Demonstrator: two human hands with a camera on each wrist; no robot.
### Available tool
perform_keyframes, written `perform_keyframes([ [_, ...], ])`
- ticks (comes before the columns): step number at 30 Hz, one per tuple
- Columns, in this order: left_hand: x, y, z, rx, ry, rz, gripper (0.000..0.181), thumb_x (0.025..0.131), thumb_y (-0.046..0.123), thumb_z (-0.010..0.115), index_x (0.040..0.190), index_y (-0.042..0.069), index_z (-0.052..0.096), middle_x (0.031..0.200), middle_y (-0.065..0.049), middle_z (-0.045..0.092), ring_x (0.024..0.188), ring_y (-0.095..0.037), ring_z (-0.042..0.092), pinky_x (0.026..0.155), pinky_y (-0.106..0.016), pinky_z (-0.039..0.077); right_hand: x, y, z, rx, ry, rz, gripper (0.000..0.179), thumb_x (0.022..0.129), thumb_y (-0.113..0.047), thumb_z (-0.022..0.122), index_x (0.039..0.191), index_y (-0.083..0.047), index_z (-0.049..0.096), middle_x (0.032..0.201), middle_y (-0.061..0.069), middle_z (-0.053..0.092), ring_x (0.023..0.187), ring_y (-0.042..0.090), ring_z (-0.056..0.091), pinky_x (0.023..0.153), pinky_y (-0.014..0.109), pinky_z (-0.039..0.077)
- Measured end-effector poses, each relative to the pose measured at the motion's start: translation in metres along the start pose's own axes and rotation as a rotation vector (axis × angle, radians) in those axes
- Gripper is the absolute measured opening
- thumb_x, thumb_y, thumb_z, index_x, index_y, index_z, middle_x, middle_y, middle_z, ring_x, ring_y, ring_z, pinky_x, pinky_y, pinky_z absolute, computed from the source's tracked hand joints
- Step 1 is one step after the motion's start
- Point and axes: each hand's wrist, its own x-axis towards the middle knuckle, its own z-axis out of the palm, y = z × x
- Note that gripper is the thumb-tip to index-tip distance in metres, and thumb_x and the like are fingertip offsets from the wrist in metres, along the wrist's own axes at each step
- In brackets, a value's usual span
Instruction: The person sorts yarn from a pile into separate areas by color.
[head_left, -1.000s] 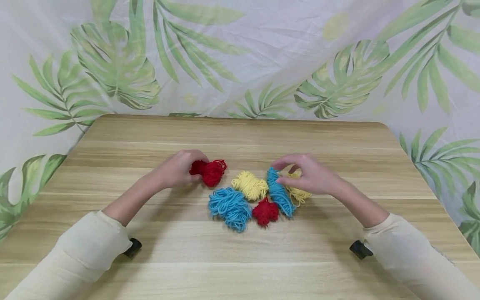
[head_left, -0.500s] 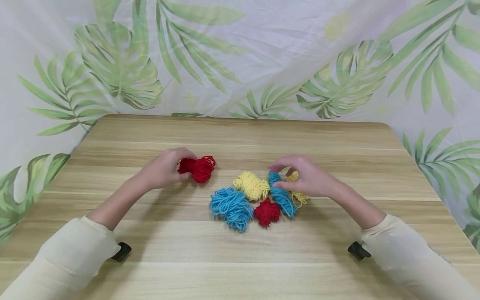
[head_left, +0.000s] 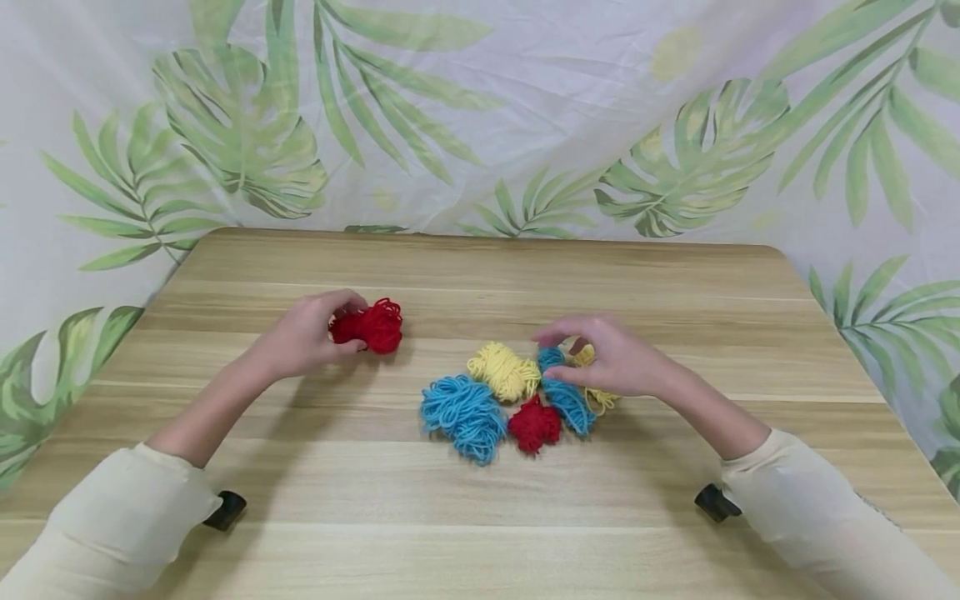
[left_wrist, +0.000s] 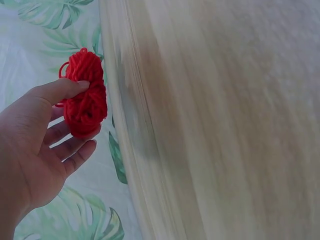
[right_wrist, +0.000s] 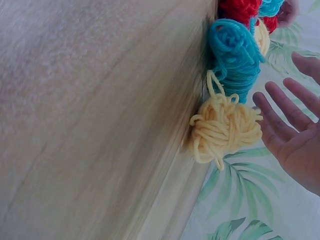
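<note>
Soft, even light fills the head view, with a pale sheen across the near middle of the broad wood-grain tabletop (head_left: 465, 533). Faint, blurry-edged shadows lie just inward of the two cream fabric sleeves (head_left: 112, 517). Both wrist views are dimmer and hazy: the oblong bundle of red yarn (left_wrist: 86, 100) and the loose bundle of yellow yarn (right_wrist: 225, 127) look fairly clear, while the tabletop smears into grainy streaks.

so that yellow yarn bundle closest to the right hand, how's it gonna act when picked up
The yellow bundle would probably squash softly, since it's only wound strands. Its stray loops could snag, perhaps on the blue bundle beside it. If nudged, it likely won't roll far, given its lumpy shape.
</note>
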Motion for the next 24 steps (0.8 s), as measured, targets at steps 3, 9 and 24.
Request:
perform_keyframes([
  [3, -0.001, -0.003, -0.002, -0.014, 0.003, -0.017, 0.051, 0.085, 0.003, 0.082, 0.130, -0.003, 0.059, 0.111, -0.022, 0.069, 0.101, -0.036, 0.066, 0.088, -0.054, 0.057, 0.001, 0.000, 0.000, 0.005, -0.003, 0.001, 0.043, 0.092, -0.015, 0.080, 0.130, 0.002, 0.068, 0.120, 0.014, 0.074, 0.112, 0.028, 0.068, 0.089, 0.045, 0.059],
  [9, -0.005, -0.010, -0.006, -0.026, 0.017, -0.019, 0.060, 0.089, 0.002, 0.079, 0.144, 0.001, 0.054, 0.125, -0.025, 0.065, 0.107, -0.039, 0.064, 0.089, -0.056, 0.056, 0.001, 0.000, 0.001, 0.003, -0.011, 0.004, 0.043, 0.093, -0.016, 0.079, 0.130, 0.001, 0.068, 0.119, 0.012, 0.074, 0.111, 0.027, 0.068, 0.089, 0.045, 0.059],
  [24, -0.012, -0.027, -0.012, -0.010, 0.171, -0.014, 0.045, 0.088, -0.002, 0.077, 0.129, -0.010, 0.062, 0.120, -0.033, 0.063, 0.103, -0.047, 0.064, 0.082, -0.058, 0.056, 0.002, -0.004, -0.004, 0.036, -0.020, 0.024, 0.046, 0.093, -0.014, 0.079, 0.134, 0.001, 0.066, 0.124, 0.015, 0.072, 0.114, 0.030, 0.067, 0.090, 0.047, 0.058],
])
